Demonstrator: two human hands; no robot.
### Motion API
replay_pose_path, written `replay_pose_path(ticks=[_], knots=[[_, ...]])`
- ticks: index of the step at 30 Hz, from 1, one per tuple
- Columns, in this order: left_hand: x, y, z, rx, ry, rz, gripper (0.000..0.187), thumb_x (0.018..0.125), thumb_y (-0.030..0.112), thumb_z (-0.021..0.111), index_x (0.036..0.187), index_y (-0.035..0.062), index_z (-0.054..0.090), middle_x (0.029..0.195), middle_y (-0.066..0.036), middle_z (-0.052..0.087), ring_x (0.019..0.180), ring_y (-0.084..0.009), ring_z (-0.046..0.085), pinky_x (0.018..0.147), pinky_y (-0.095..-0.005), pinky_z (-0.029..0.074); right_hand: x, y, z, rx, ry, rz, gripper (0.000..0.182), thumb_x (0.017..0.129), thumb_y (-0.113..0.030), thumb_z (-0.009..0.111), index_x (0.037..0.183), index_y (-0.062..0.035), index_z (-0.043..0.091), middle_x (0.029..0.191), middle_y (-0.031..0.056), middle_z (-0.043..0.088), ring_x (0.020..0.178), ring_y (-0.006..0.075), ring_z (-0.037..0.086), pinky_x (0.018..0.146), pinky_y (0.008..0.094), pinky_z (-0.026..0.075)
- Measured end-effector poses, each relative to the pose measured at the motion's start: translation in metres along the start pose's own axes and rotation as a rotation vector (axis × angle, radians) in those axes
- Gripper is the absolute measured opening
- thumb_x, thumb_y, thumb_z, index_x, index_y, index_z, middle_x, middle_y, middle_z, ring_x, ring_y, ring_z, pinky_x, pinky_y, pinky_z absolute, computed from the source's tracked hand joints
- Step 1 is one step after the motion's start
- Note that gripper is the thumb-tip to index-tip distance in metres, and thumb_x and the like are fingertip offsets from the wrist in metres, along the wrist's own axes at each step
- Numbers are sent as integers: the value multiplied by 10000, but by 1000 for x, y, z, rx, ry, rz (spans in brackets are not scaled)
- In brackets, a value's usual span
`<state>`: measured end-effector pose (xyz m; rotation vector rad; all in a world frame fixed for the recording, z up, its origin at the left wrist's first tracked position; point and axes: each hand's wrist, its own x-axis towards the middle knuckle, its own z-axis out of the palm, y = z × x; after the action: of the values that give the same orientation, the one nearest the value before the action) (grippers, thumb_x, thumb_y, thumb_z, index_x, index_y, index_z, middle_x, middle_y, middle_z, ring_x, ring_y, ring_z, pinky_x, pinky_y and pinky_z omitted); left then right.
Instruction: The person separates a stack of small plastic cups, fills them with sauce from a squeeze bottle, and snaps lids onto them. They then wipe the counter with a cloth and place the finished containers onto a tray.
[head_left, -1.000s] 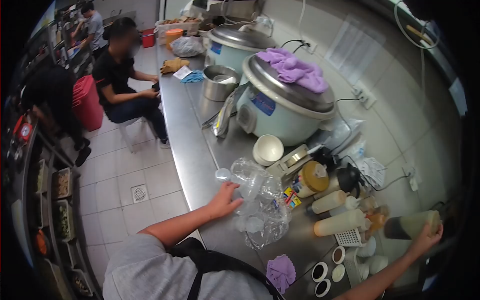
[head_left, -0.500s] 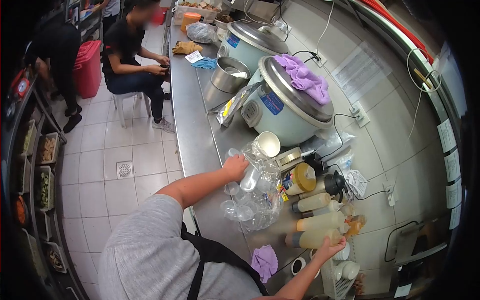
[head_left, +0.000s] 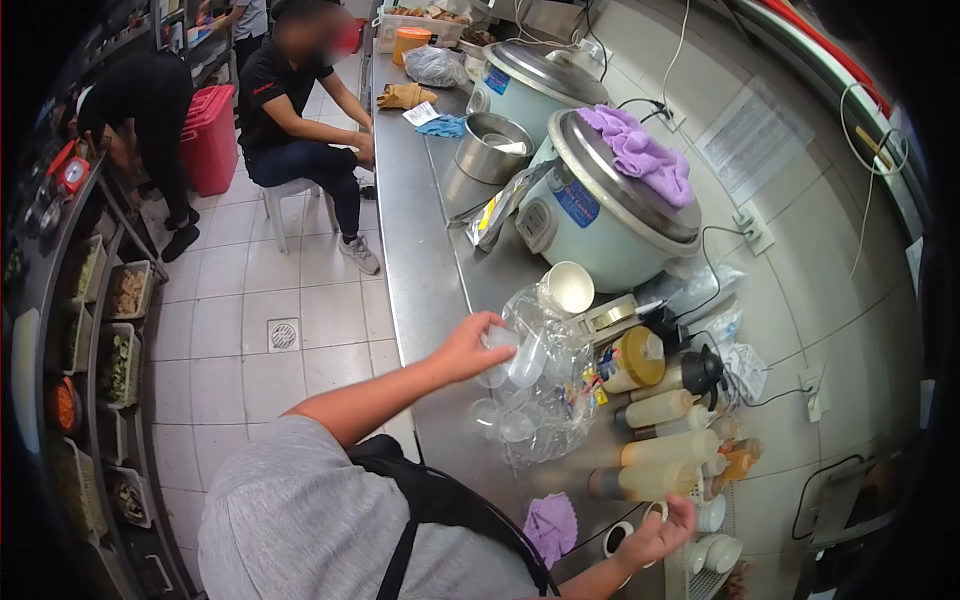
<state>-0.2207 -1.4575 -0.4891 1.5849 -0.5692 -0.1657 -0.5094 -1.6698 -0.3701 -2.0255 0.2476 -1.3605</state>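
Note:
My left hand (head_left: pixel 474 346) is closed round a clear plastic cup (head_left: pixel 500 338), thumb on one side and fingers on the other. Beside it on the steel counter lies a clear plastic bag (head_left: pixel 560 400) with several more clear cups (head_left: pixel 517 426) in and around it. My right hand (head_left: pixel 656 532) is held with loosely curved fingers and nothing visible in them. It is just nearer to me than a squeeze bottle (head_left: pixel 645 482) lying on its side. Small round cups with dark insides (head_left: pixel 618 538) are partly hidden behind that hand.
Two rice cookers (head_left: pixel 600 225) stand along the wall, the nearer with a purple cloth (head_left: pixel 640 150) on its lid. Several sauce bottles (head_left: pixel 670 447) lie at the right. A purple cloth (head_left: pixel 551 524) is at the counter edge. A seated person (head_left: pixel 300 120) is beyond the counter (head_left: pixel 420 290).
My left hand has lifted a clear cup slightly from the pile and its thumb now shows. My right hand has come off the squeeze bottle toward me. The camera view has shifted left.

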Motion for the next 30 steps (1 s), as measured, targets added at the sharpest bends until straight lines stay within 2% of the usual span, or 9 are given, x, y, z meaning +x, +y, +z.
replay_pose_path(ticks=[2, 4, 6, 10, 18, 22, 26, 29, 30], knots=[[-31, 55, 10, -277, -196, -93, 423, 715, 190, 660, 1041, 42, 435, 943, -60, 480, 820, -105, 496, 696, -252, 432, -17, -21, 34, 81, -315, 182, 595, 562, -25, 574, 1117, 35, 370, 1051, 138, 468, 888, 223, 503, 843, 351, 386], [-52, 66, 29, -95, -427, 6, 437, 734, 213, 648, 1065, 54, 411, 949, -48, 473, 812, -89, 485, 686, -236, 422, -25, -39, 67, 53, -589, 208, 791, 555, -63, 660, 1241, -27, 269, 1113, 109, 451, 880, 195, 513, 776, 311, 401], [-72, 73, 44, -261, -560, 4, 430, 776, 248, 608, 1093, 67, 379, 929, -28, 453, 790, -79, 465, 647, -230, 410, -40, -38, 85, 112, -620, 236, 742, 571, -88, 674, 1218, -22, 315, 1101, 105, 456, 870, 189, 513, 755, 303, 409], [-94, 64, 54, -500, -700, -358, 422, 833, 311, 531, 1129, 66, 357, 896, -14, 430, 729, -66, 454, 558, -212, 392, -55, -28, 92, 17, -688, 216, 561, 604, -139, 695, 1098, -21, 454, 1070, 129, 476, 877, 222, 521, 712, 303, 437], [-99, 39, 68, -629, -772, -580, 432, 822, 307, 549, 1135, 58, 387, 961, -10, 485, 701, -71, 515, 551, -188, 422, -69, -8, 71, 39, -606, 360, 396, 639, -71, 656, 1001, -1, 512, 1008, 116, 511, 804, 194, 537, 689, 286, 441], [-100, 24, 77, -643, -754, -664, 403, 834, 322, 527, 1109, 57, 398, 928, -18, 500, 659, -67, 521, 522, -175, 422, -63, -3, 58, -165, -565, 295, 406, 625, -63, 642, 1005, -8, 511, 971, 123, 503, 764, 218, 519, 682, 310, 435], [-95, 9, 82, -561, -549, -722, 412, 857, 404, 448, 1036, 34, 414, 799, -36, 490, 574, -76, 512, 458, -185, 410, -49, 4, 52, -451, -524, 365, 435, 619, -62, 619, 1034, -13, 498, 940, 113, 485, 770, 213, 495, 704, 302, 415], [-86, -5, 83, -474, -457, -650, 456, 852, 448, 424, 1021, 25, 420, 745, -26, 471, 553, -78, 503, 443, -192, 397, -47, 18, 62, -714, -420, -20, 475, 621, -72, 626, 1069, -19, 476, 943, 122, 487, 818, 228, 491, 743, 313, 408], [-82, -9, 84, -474, -445, -638, 477, 847, 474, 409, 1009, 26, 426, 712, -19, 461, 534, -78, 490, 433, -202, 388, -47, 20, 65, -618, -458, 18, 487, 622, -87, 637, 1075, -19, 472, 964, 130, 485, 838, 246, 491, 756, 324, 408]])
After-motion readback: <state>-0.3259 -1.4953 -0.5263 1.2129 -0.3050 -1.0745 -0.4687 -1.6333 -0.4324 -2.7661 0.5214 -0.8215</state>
